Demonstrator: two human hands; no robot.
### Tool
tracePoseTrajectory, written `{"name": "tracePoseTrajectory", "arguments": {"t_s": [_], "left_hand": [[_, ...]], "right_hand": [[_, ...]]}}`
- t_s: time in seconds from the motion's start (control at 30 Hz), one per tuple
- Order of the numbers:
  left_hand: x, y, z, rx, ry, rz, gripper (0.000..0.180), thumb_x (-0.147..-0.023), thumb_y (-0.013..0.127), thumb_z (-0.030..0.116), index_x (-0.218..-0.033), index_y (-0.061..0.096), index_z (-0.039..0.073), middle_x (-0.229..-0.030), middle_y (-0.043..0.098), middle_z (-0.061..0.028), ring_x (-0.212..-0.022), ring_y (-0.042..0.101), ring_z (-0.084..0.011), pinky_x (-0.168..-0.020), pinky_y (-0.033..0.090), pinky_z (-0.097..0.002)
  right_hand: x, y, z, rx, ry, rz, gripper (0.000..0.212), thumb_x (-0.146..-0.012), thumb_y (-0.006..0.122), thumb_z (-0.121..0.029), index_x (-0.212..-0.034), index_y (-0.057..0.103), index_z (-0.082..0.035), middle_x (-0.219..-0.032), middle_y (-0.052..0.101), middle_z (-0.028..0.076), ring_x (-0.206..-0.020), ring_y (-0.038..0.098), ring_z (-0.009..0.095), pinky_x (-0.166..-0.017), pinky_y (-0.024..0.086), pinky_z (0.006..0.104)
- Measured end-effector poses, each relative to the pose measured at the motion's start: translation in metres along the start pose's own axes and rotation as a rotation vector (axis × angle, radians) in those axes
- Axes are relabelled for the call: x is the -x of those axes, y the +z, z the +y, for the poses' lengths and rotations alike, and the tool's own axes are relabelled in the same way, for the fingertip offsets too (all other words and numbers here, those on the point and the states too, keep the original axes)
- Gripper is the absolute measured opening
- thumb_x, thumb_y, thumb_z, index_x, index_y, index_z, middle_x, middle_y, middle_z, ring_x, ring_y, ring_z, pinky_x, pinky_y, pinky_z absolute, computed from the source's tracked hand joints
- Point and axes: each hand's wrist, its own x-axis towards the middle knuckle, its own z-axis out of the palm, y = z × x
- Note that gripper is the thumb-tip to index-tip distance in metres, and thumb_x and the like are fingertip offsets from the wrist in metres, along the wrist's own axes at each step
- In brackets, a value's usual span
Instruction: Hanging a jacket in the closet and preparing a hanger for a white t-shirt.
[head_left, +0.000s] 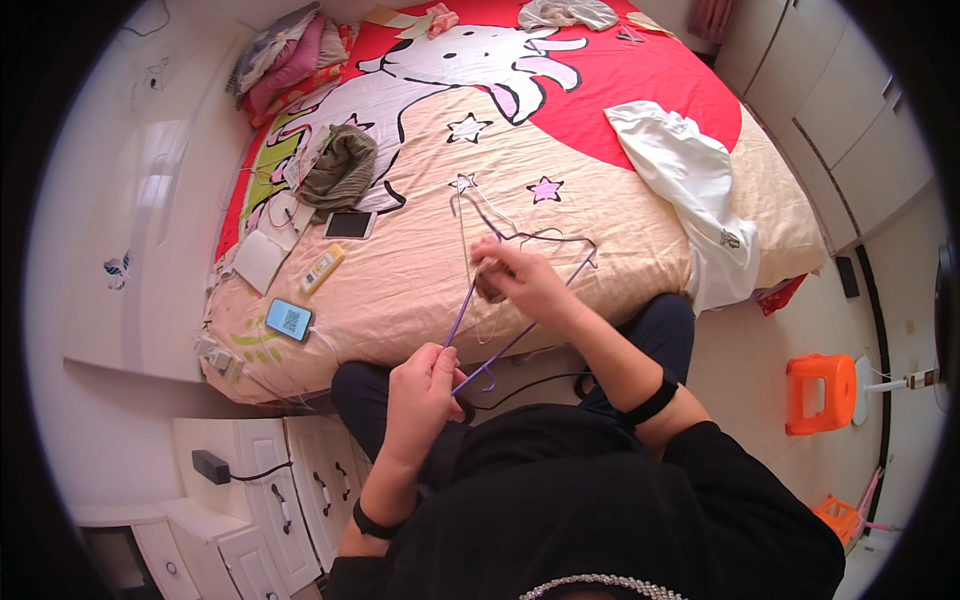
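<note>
My left hand (422, 388) is closed round the lower corner of a purple clothes hanger (545, 238), holding it up over the bed's near edge. The hook points away from me. My right hand (535, 285) is at the hanger's left arm, fingers bent and slightly blurred. Under those fingers sits a small brown bundle (489, 283), partly hidden; I cannot tell its kind. A thin pale cord (462, 225) loops round the hook end and hangs down past my right hand.
On the bed lie a white garment (690, 190) at right, and a grey-green cloth (343, 170), a phone with lit screen (290, 320), a dark-screened phone (350, 225) and a yellow bottle (322, 269) at left. White drawers (270, 500) stand lower left; an orange stool (820, 394) stands right.
</note>
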Motion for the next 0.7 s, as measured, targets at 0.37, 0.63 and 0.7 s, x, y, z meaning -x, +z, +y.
{"name": "tracePoseTrajectory", "arguments": {"t_s": [0.37, 0.63, 0.7], "left_hand": [[-0.003, -0.006, -0.020, 0.077, -0.022, -0.061, 0.020, -0.096, 0.046, 0.018, -0.093, 0.054, 0.000, -0.072, 0.065, -0.0089, -0.045, 0.053, -0.0075, -0.038, 0.039, -0.0185], [0.000, -0.014, -0.025, 0.486, -0.244, -0.266, 0.016, -0.096, 0.045, 0.018, -0.101, 0.047, 0.004, -0.077, 0.063, -0.0112, -0.047, 0.053, -0.0091, -0.040, 0.041, -0.0199], [-0.001, -0.020, -0.023, 0.632, -0.253, -0.270, 0.018, -0.096, 0.046, 0.020, -0.105, 0.045, 0.005, -0.077, 0.062, -0.0105, -0.046, 0.052, -0.0088, -0.039, 0.040, -0.0201]], "right_hand": [[0.034, 0.038, -0.041, -0.056, -0.119, -0.234, 0.022, -0.086, 0.058, -0.004, -0.108, 0.059, -0.003, -0.112, 0.062, 0.018, -0.120, 0.054, 0.028, -0.095, 0.044, 0.0340], [-0.004, 0.028, -0.004, 0.018, 0.149, -0.136, 0.014, -0.090, 0.055, -0.010, -0.100, 0.058, 0.000, -0.073, 0.061, 0.012, -0.067, 0.059, 0.021, -0.063, 0.048, 0.0322], [-0.001, 0.035, -0.026, -0.027, 0.168, -0.187, 0.016, -0.092, 0.053, -0.012, -0.102, 0.059, 0.001, -0.070, 0.060, 0.011, -0.064, 0.057, 0.018, -0.062, 0.047, 0.0314]]}}
